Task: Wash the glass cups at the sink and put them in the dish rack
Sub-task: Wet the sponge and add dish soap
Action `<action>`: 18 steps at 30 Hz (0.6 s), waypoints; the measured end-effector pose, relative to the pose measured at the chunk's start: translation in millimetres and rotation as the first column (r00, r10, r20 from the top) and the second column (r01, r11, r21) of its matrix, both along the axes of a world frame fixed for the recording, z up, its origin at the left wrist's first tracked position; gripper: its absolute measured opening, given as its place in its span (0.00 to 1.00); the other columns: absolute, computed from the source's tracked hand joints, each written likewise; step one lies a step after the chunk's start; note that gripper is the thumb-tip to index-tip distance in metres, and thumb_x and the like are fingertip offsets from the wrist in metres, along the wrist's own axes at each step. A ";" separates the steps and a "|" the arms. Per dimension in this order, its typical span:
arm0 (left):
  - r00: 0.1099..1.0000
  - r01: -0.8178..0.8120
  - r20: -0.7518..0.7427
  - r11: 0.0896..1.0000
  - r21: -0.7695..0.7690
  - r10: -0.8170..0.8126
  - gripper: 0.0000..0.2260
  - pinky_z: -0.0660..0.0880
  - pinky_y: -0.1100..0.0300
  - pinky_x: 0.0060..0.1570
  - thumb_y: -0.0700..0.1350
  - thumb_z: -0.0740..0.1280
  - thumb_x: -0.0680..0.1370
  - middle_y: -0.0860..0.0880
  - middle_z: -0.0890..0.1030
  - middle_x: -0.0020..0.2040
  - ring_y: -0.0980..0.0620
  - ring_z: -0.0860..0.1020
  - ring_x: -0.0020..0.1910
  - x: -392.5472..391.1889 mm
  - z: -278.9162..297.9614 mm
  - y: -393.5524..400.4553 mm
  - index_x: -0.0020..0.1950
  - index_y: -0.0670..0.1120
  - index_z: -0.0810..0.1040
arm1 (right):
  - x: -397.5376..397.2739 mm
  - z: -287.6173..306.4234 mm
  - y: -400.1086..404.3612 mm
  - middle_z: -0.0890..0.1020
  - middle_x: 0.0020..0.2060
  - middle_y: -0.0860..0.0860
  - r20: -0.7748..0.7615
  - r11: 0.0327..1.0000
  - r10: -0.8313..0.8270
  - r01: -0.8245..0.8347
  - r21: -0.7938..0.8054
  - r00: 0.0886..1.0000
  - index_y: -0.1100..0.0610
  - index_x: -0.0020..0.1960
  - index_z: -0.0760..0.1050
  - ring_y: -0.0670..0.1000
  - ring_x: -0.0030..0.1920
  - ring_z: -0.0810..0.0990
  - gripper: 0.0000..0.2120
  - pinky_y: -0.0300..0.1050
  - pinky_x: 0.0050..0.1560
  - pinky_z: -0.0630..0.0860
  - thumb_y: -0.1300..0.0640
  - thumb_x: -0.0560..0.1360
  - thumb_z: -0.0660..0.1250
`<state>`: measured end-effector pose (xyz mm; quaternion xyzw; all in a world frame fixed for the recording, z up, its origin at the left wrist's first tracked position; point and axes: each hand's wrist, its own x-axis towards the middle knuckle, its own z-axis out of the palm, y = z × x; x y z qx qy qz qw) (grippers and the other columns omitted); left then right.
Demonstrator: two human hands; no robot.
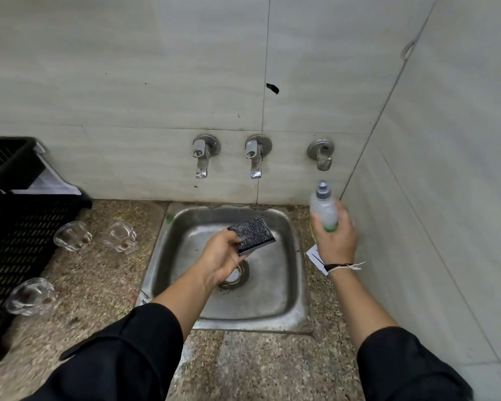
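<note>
Three glass cups stand on the speckled counter left of the sink: one (73,236) near the rack, one (121,237) closer to the sink, one (32,296) nearer me. My left hand (221,257) holds a dark scrub sponge (252,233) over the steel sink (294,285). My right hand (334,235) grips a soap bottle (324,206) with a grey cap, upright, above the counter at the sink's right edge. The black dish rack (15,215) stands at the far left.
Two taps (201,157) (255,156) and a third valve (321,153) stick out of the tiled wall behind the sink. A tiled side wall closes in on the right. A white tag (314,254) lies on the counter under my right wrist.
</note>
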<state>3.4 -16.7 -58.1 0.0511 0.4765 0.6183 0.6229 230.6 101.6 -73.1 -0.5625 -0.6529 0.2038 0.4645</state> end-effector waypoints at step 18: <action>0.996 -0.070 0.063 0.995 0.067 0.066 0.11 0.74 0.36 0.65 0.41 0.57 0.70 0.38 0.82 0.41 0.37 0.80 0.46 -0.8 28.8 -17.8 0.51 0.40 0.70 | -11.8 65.5 -8.5 0.81 0.58 0.51 0.878 0.768 -0.023 -0.554 0.322 0.479 0.51 0.69 0.74 0.57 0.52 0.77 0.31 0.52 0.49 0.69 0.46 0.67 0.76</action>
